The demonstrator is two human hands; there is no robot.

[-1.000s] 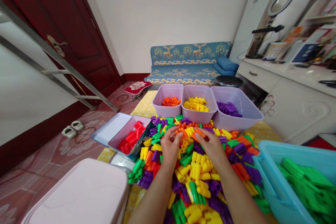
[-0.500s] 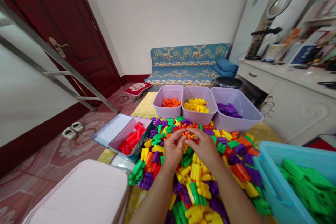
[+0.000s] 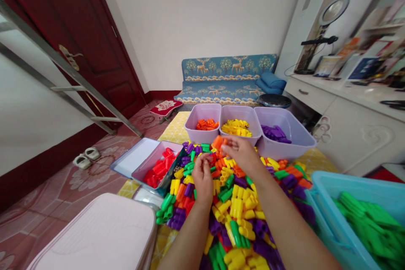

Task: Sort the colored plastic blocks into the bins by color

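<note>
My right hand (image 3: 242, 152) is raised over the far side of the pile, its fingers closed on an orange plastic building block (image 3: 219, 142). This block is just in front of the lilac bin (image 3: 202, 136) with orange blocks in it. My left hand (image 3: 202, 177) hovers lower over the pile, fingers slightly curled, thumb apart, with nothing plainly held. Red pieces lie close to its fingertips. Beneath both hands spreads a loose heap of yellow, green, purple, orange and red plastic building blocks (image 3: 237, 204).
Two more lilac bins hold yellow blocks (image 3: 237, 127) and purple blocks (image 3: 275, 133). At left, an open box (image 3: 139, 158) holds red blocks, near a pale pink lid (image 3: 98, 232). A blue tub (image 3: 329, 223) with green blocks stands right. Behind is a patterned sofa (image 3: 221, 86).
My hands were together over the pile by orange pieces. They have parted: the right has moved up and away toward the bins with an orange block, the left slightly left.
</note>
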